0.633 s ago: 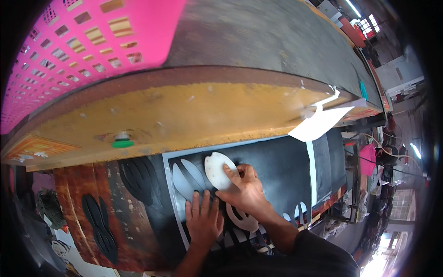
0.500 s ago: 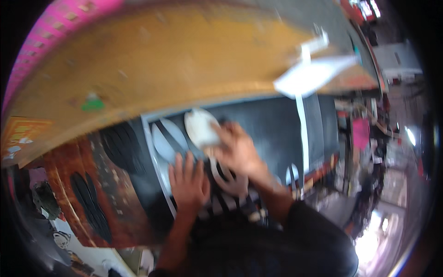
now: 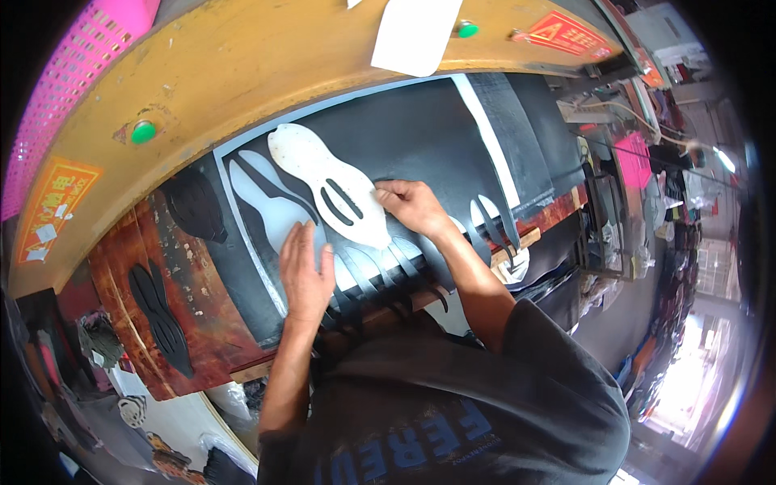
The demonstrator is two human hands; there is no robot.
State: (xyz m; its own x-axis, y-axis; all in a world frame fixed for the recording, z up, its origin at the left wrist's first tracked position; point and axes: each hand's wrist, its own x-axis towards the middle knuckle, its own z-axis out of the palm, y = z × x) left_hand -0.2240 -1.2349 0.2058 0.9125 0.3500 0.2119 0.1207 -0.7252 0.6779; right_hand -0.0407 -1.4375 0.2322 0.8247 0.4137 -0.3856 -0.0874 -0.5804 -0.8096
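Observation:
A white sole-shaped plate (image 3: 311,162) with long slots in its near half lies slantwise over a black sheet (image 3: 420,129). My right hand (image 3: 416,208) pinches the plate's right edge between thumb and fingers. Left of the plate, my left hand (image 3: 307,271) rests with its fingers stretched out, beside a sole-shaped cut-out (image 3: 279,212) where a pale surface shows through the sheet. Thin black strips (image 3: 356,271) between more cut-outs run along the sheet's near edge.
A yellow machine beam (image 3: 267,81) with green buttons spans the far side; a white paper (image 3: 416,36) hangs from it. Black sole-shaped pieces (image 3: 158,319) lie on the reddish-brown board (image 3: 206,323) at left. A pink basket (image 3: 81,77) stands far left.
The white plate has turned and now shows its full length and slots. My right hand has moved from over it to its right edge. My left hand stays left of it.

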